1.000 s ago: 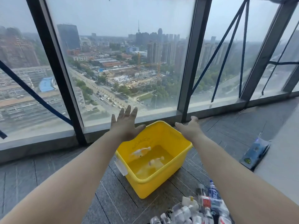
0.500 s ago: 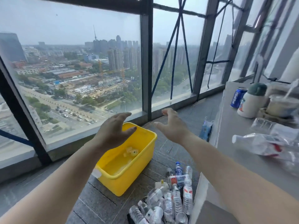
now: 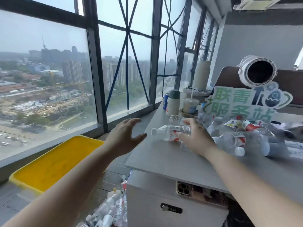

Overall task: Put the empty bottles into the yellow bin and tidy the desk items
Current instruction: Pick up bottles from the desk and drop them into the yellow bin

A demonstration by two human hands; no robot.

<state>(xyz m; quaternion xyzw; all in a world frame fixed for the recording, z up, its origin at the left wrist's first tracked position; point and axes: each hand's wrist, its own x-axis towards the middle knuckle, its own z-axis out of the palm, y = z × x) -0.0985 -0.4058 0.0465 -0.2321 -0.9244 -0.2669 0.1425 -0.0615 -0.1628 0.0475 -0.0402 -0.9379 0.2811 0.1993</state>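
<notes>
The yellow bin (image 3: 24, 184) stands on the floor by the window at lower left. A clear empty bottle with a red-and-white label (image 3: 165, 133) lies on the grey desk (image 3: 155, 156) near its left edge. My right hand (image 3: 194, 138) curls around this bottle's body, thumb in front and fingers over the top. My left hand (image 3: 125, 136) hovers open, fingers spread, just left of the desk edge and above the floor. Several more empty bottles (image 3: 234, 138) lie heaped on the desk to the right of my right hand.
At the desk's back stand a blue can (image 3: 166, 102), a white flask with a green cap (image 3: 173, 104), a cup with a straw (image 3: 190, 106) and a green sign (image 3: 232, 102). Bottles (image 3: 111, 208) are piled on the floor below. A phone (image 3: 183, 188) sits under the desktop.
My view has swung right from the bin to the desk. Both hands moved away from above the bin; the right one reached onto the desk and closed around a bottle.
</notes>
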